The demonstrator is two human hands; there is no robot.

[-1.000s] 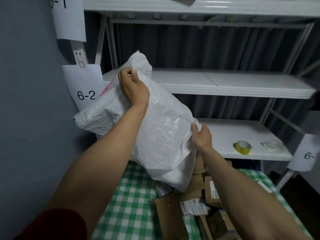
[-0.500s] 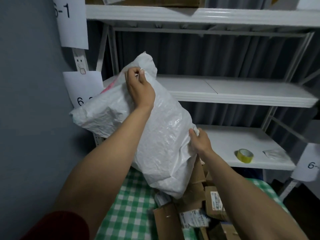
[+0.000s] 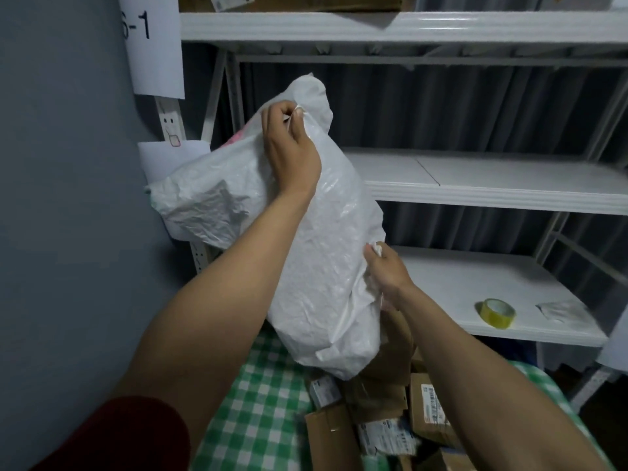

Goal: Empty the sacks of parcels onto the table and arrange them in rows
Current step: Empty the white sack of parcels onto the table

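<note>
Fingers [image 3: 277,113]: both sets are clenching on one sack; the left hand [image 3: 292,154] is pinching its upper end, the right hand [image 3: 387,270] is gripping its lower right edge.
Sack [image 3: 323,266]: one, white, hanging tilted over the checked worktop [image 3: 258,419].
Parcels [image 3: 373,402]: at least five, lying heaped under the sack's lower end; they are overlapping, so the full count is unclear.
Tape roll [image 3: 496,311]: one, sitting on a shelf [image 3: 475,280] right of the sack.
</note>
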